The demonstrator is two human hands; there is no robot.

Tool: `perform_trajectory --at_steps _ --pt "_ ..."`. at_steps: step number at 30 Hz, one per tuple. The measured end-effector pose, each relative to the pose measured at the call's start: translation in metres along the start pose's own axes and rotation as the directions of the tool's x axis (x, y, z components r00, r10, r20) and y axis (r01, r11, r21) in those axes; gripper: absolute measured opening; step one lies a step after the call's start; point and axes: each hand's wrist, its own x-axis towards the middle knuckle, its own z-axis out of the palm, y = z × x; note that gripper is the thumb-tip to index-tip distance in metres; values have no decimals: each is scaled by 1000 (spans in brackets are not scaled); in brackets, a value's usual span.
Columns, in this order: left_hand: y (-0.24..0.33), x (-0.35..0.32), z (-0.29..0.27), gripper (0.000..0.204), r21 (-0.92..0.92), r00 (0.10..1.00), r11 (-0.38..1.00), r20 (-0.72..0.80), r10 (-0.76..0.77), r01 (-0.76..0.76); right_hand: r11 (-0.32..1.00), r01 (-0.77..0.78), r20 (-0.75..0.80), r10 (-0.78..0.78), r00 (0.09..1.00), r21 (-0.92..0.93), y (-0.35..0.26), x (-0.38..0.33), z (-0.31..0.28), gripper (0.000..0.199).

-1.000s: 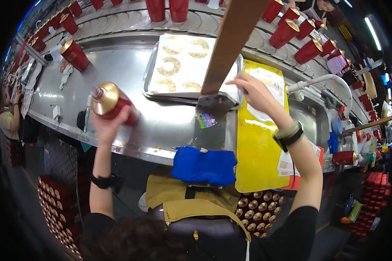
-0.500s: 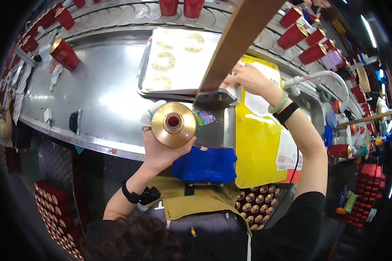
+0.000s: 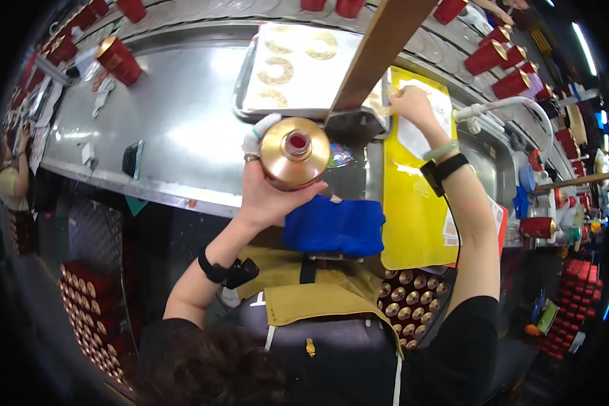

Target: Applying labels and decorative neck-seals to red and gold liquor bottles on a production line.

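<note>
My left hand (image 3: 264,196) is wrapped round a bottle (image 3: 281,159) with a gold shoulder, its open neck facing up. White coverings show on some of its fingertips. Over the top of a yellow board (image 3: 413,230), my right hand (image 3: 416,107) has its fingers drawn together at the right end of a tray (image 3: 239,101). What those fingers hold, if anything, is too small to make out. On the tray lies a white sheet (image 3: 301,78) with several gold, curved decals (image 3: 275,70). A white paper (image 3: 413,139) rests on the board under the right wrist.
A brown upright post (image 3: 379,54) stands between my hands, its dark base (image 3: 353,126) against the tray. A folded blue cloth (image 3: 335,228) lies at the near edge. One red bottle (image 3: 118,59) stands on the steel table (image 3: 183,101); a conveyor (image 3: 189,19) with red bottles runs behind.
My right hand has moved away from the post, rightward over the yellow board's top. The left hand still holds the bottle, now tipped slightly. The whole view has shifted a little.
</note>
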Motion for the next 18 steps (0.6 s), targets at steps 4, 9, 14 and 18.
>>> perform_trajectory --at_steps 4,9,14,18 --pt "-14 14 -13 105 -58 967 966 18 255 -254 786 -48 18 47 999 617 -17 -36 -26 27" --pt "-9 42 -25 82 -269 999 963 49 -22 34 381 -143 167 -33 985 914 -41 -107 -85 26" --pt "0 66 -44 78 -950 934 78 279 -221 302 10 -158 159 -70 985 987 -49 -179 -108 28" --pt "-1 66 -39 77 -968 941 -138 238 -242 210 -77 -202 194 -99 976 976 -37 -209 -98 26"
